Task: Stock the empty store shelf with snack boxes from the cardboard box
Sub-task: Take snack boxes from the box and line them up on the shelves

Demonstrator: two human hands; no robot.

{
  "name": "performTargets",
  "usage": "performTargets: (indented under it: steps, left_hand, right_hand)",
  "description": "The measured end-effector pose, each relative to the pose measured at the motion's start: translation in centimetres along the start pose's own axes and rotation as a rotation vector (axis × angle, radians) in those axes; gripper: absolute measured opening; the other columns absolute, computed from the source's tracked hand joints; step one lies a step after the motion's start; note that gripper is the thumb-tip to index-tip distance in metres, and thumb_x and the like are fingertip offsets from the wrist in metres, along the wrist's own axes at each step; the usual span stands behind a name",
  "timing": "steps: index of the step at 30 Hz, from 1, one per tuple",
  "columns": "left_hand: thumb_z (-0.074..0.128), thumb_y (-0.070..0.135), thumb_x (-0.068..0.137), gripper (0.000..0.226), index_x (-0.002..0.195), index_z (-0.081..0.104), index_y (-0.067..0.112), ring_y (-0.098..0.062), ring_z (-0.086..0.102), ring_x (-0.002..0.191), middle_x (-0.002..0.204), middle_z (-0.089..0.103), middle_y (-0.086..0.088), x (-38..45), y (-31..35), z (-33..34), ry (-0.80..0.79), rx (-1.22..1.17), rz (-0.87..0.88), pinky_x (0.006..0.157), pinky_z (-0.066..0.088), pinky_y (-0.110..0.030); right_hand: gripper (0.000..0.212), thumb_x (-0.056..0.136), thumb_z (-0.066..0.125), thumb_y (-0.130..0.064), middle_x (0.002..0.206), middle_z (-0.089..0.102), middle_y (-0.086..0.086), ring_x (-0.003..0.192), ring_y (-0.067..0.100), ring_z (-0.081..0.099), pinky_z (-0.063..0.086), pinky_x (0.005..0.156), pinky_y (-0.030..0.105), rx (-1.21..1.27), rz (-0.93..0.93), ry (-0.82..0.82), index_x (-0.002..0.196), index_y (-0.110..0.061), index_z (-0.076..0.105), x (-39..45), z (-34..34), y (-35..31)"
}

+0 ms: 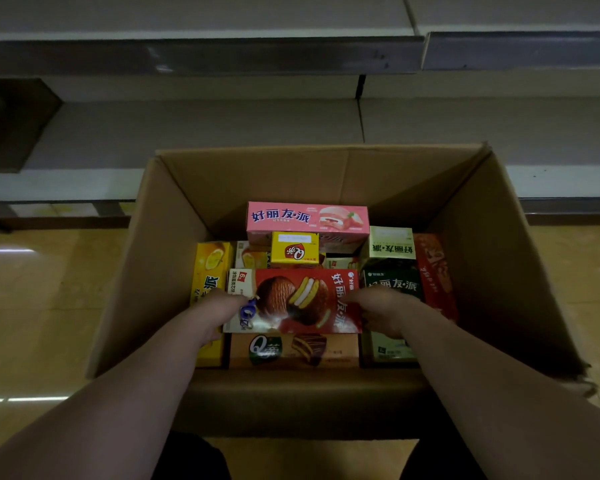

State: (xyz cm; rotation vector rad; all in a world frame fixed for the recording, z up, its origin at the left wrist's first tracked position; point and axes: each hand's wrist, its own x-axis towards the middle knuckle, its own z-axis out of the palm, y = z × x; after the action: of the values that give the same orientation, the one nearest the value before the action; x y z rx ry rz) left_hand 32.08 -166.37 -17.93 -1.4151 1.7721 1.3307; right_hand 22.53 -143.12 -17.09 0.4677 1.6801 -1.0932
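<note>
Head view: hands (219, 308) apparently flanking red box (302, 299)

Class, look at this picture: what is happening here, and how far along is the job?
A person reaches both hands into an open cardboard box full of snack boxes. The left hand and right hand grip opposite ends of a red snack box lying on top. The store shelf behind is bare, so stocking has barely begun.

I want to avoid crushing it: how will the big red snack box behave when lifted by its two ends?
The red snack box looks like thin glossy carton, so probably stiff but dentable, perhaps slippery. Left hand and right hand at opposite ends should keep it level. Probably light.
</note>
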Motion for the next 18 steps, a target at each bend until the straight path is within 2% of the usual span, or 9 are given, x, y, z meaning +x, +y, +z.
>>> performTargets:
  steps: [4,6,8,9,13,15,18]
  left_hand:
    - [0.077,0.034,0.079,0.074,0.140,0.039,0.016,-0.028,0.046,0.124,0.136,0.053,-0.011,-0.4,-0.1,-0.3,-0.134,-0.095,-0.025,0.104,0.033,-0.046]
    - [0.078,0.037,0.077,0.068,0.134,0.045,0.017,-0.024,0.050,0.112,0.127,0.058,-0.010,-0.7,0.0,-0.4,-0.197,-0.110,-0.031,0.109,0.029,-0.046]
    - [0.075,0.037,0.079,0.054,0.124,0.052,0.018,-0.022,0.053,0.102,0.113,0.061,-0.007,-0.7,-0.1,-0.6,-0.216,-0.154,-0.019,0.108,0.034,-0.043]
    - [0.074,0.038,0.080,0.050,0.121,0.053,0.019,-0.023,0.054,0.105,0.111,0.059,-0.007,-0.7,-0.2,-0.6,-0.211,-0.187,-0.016,0.105,0.038,-0.042]
    - [0.074,0.042,0.079,0.045,0.114,0.054,0.024,-0.028,0.045,0.125,0.130,0.049,-0.010,-1.0,0.1,-0.7,-0.157,-0.241,-0.005,0.082,0.048,-0.035]
    - [0.074,0.041,0.079,0.042,0.112,0.054,0.024,-0.027,0.045,0.124,0.128,0.050,-0.010,-1.2,0.2,-0.7,-0.135,-0.244,-0.024,0.076,0.047,-0.032]
    - [0.073,0.034,0.082,0.037,0.112,0.059,0.017,-0.024,0.052,0.115,0.115,0.060,-0.008,-1.2,0.4,-0.7,-0.106,-0.234,-0.040,0.073,0.045,-0.030]
  right_hand:
    - [0.037,0.091,0.063,-0.017,0.112,0.064,0.011,0.098,0.023,0.062,0.050,0.074,0.033,-0.065,0.000,0.000,0.126,-0.009,0.051,-0.3,-0.3,0.0]
    - [0.037,0.090,0.064,-0.019,0.108,0.064,0.009,0.095,0.022,0.062,0.050,0.072,0.033,-0.050,-0.003,-0.005,0.124,-0.010,0.052,-0.5,-0.3,0.1]
    - [0.036,0.090,0.065,-0.023,0.103,0.064,0.007,0.091,0.020,0.062,0.049,0.068,0.032,-0.026,-0.017,-0.013,0.122,-0.012,0.053,-0.6,-0.2,0.0]
    - [0.034,0.090,0.065,-0.024,0.101,0.064,0.006,0.089,0.020,0.062,0.049,0.066,0.031,-0.010,-0.023,-0.013,0.119,-0.013,0.053,-0.7,0.0,-0.1]
    - [0.025,0.090,0.065,-0.027,0.091,0.062,0.003,0.078,0.016,0.061,0.046,0.057,0.026,-0.009,-0.032,-0.021,0.109,-0.017,0.052,-1.4,0.4,-0.6]
    - [0.020,0.092,0.063,-0.027,0.087,0.060,0.003,0.073,0.014,0.059,0.043,0.053,0.024,0.017,-0.023,-0.003,0.103,-0.016,0.051,-1.7,0.4,-0.6]
    - [0.015,0.093,0.062,-0.025,0.085,0.059,0.004,0.069,0.014,0.058,0.041,0.048,0.022,0.048,-0.007,-0.017,0.096,-0.016,0.051,-2.0,0.2,-0.7]
